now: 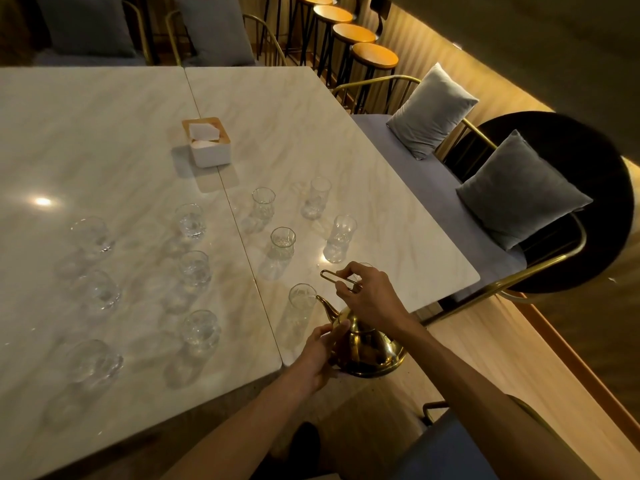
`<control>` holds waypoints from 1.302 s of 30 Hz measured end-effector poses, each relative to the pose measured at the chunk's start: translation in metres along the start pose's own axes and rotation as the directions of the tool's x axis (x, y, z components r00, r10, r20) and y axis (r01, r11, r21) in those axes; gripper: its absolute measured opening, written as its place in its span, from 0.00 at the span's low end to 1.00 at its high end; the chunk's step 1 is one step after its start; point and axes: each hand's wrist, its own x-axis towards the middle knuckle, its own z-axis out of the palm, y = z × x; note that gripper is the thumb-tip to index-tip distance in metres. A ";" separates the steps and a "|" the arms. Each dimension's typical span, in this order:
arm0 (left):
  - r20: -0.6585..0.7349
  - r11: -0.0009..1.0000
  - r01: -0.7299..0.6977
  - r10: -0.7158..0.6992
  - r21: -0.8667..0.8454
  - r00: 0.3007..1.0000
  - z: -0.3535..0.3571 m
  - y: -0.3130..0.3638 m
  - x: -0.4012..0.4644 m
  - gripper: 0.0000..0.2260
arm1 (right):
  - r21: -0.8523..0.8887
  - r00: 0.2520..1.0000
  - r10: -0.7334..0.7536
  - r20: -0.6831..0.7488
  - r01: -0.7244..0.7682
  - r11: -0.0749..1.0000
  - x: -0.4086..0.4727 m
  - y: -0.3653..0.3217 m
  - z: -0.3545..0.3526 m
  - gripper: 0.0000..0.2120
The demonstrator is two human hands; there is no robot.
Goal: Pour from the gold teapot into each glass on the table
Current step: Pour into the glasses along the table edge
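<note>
The gold teapot [369, 351] hangs tilted over the near edge of the marble table [104, 140], its spout tip at the rim of the nearest tall glass [300, 303]. My right hand [370, 296] grips the thin wire handle above the pot. My left hand [320, 351] holds the pot's left side, thumb lying against the body. Several more tall glasses stand beyond, one [282, 244] in the middle and one [341, 237] to the right. Another glass is mostly hidden behind my right hand. Several round short glasses [199, 330] stand to the left.
A white tissue box [207, 142] with a wooden top sits near the table's middle seam. Grey cushions [519, 188] lie on a bench along the right edge. Round wooden stools [374, 55] line the back right. A chair frame [540, 268] curves by the table's right corner.
</note>
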 end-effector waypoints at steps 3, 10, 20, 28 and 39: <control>0.001 1.000 0.002 -0.002 -0.004 1.000 -0.001 0.000 0.001 0.30 | -0.003 1.000 0.001 0.002 -0.001 1.000 0.001 -0.001 0.001 0.08; 0.000 1.000 0.004 -0.004 -0.001 1.000 -0.004 0.000 0.004 0.30 | 0.007 1.000 0.019 0.004 -0.019 1.000 0.002 -0.002 0.003 0.09; -0.027 1.000 0.012 -0.012 0.013 1.000 -0.008 -0.001 0.004 0.30 | 0.037 0.999 0.049 -0.004 -0.049 0.998 0.000 0.004 0.010 0.11; -0.051 0.998 0.029 -0.027 0.051 0.998 -0.010 -0.001 0.001 0.27 | 0.064 0.997 0.072 -0.024 -0.070 0.995 -0.007 0.011 0.016 0.11; -0.123 0.997 -0.007 0.017 0.076 0.992 -0.008 -0.002 -0.001 0.28 | 0.105 0.999 0.048 -0.020 -0.046 0.993 -0.012 0.012 0.015 0.10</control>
